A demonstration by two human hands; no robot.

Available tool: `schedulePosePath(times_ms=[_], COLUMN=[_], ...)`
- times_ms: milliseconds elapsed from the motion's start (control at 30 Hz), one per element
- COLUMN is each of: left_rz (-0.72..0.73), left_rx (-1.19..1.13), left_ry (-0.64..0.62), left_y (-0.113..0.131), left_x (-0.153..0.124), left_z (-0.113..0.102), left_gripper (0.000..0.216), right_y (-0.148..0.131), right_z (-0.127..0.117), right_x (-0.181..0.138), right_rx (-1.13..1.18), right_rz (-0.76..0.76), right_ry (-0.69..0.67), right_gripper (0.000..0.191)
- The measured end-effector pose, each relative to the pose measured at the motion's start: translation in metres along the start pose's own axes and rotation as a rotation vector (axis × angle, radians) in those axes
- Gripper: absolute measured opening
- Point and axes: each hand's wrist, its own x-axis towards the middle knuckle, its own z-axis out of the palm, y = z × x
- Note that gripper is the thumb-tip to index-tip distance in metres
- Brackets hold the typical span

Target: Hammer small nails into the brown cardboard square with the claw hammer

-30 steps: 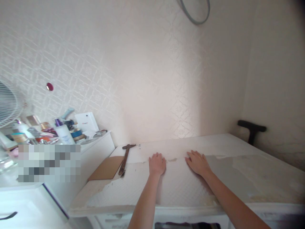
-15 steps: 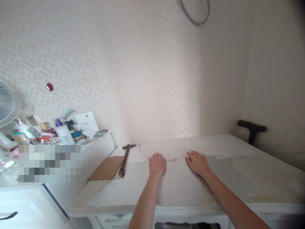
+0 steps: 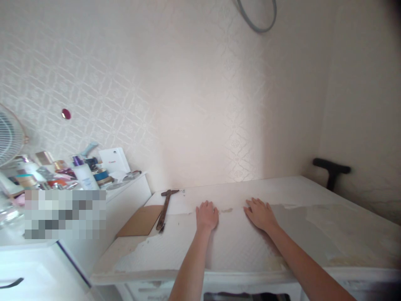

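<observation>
Both my hands lie palm down on a worn white tabletop (image 3: 232, 246) with peeling patches. My left hand (image 3: 207, 215) rests near the middle, its fingers stretched forward and holding nothing. To its right, my right hand (image 3: 260, 214) lies flat with fingers spread, also with nothing in it. A hammer (image 3: 164, 209) with a brown wooden handle is on the tabletop left of my left hand, its head toward the wall. Beside the hammer, a flat brown board (image 3: 140, 221) lies near the left edge. Neither hand touches the hammer or the board.
A white cabinet (image 3: 125, 198) on the left carries several bottles, including a white bottle (image 3: 85, 175), and a white box (image 3: 114, 162). A fan (image 3: 11, 133) stands at far left. Behind the right edge rises a black T-shaped piece (image 3: 331, 167). Patterned wall (image 3: 200, 104) backs the table.
</observation>
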Motion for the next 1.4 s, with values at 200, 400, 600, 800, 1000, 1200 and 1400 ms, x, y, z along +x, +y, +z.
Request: schedulePosePath(times_ms=[200, 400, 600, 800, 1000, 1200, 1400], left_rz=[0.001, 0.0, 0.001, -0.002, -0.001, 0.004, 0.015], left_rx=[0.013, 0.014, 0.001, 0.001, 0.003, 0.01, 0.015], left_ry=[-0.003, 0.001, -0.011, -0.002, -0.002, 0.006, 0.015], left_y=[0.0006, 0.0003, 0.0002, 0.0002, -0.0001, 0.0003, 0.0], left_x=[-0.0003, 0.0004, 0.0005, -0.0003, 0.0, -0.0006, -0.0002], left_z=[-0.001, -0.0001, -0.0007, -0.001, 0.0002, -0.0004, 0.0], left_gripper=[0.046, 0.045, 0.047, 0.047, 0.048, 0.046, 0.043], right_y=[0.0, 0.0007, 0.0009, 0.0003, -0.0002, 0.0006, 0.0012], right_z=[-0.0002, 0.0011, 0.0004, -0.0006, -0.0009, -0.0002, 0.0009], right_x=[-0.0006, -0.0003, -0.0003, -0.0007, -0.0014, -0.0007, 0.0001], right_rx=[0.0, 0.002, -0.003, -0.008, -0.006, -0.007, -0.009], right_rz=[-0.001, 0.001, -0.004, 0.001, 0.005, 0.002, -0.001], right_ry=[0.001, -0.003, -0.004, -0.008, -0.006, -0.002, 0.001], right_gripper=[0.052, 0.053, 0.053, 0.052, 0.053, 0.053, 0.053])
